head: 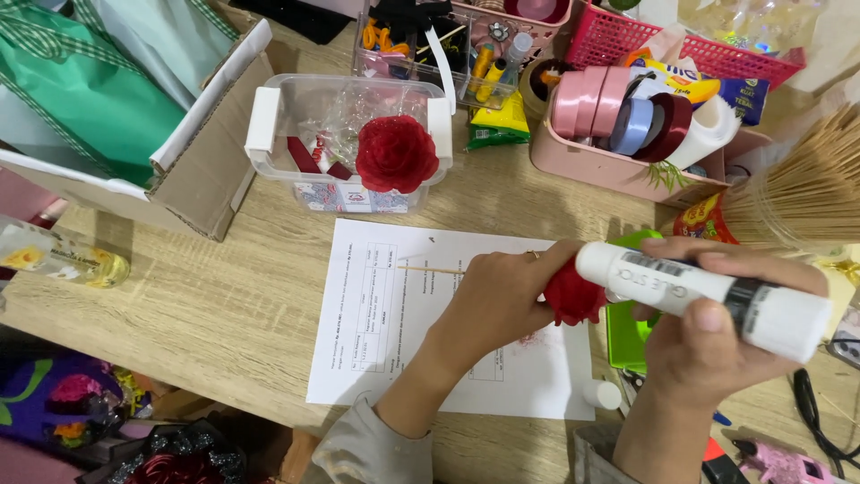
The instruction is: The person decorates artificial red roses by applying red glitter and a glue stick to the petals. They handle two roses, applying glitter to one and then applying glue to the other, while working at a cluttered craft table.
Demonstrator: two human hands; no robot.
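My left hand (497, 300) is closed around a small red glittery rose (573, 296), held over a printed sheet of paper (376, 314). My right hand (717, 336) grips a white glue stick (703, 285) with a black band, its tip touching the rose. The glue stick's white cap (603, 393) lies on the paper's lower right corner. A thin wooden skewer (428, 268) rests on the paper beside my left hand. A second, larger red glittery rose (396, 154) sits at the front wall of a clear plastic box (269, 134).
An open cardboard box (210, 170) holds green fabric at the left. A pink tray (609, 166) carries ribbon rolls; a bundle of wooden sticks (802, 184) lies at the right. A green container (627, 332) sits under my hands, and a pink glue gun (779, 462) at the bottom right.
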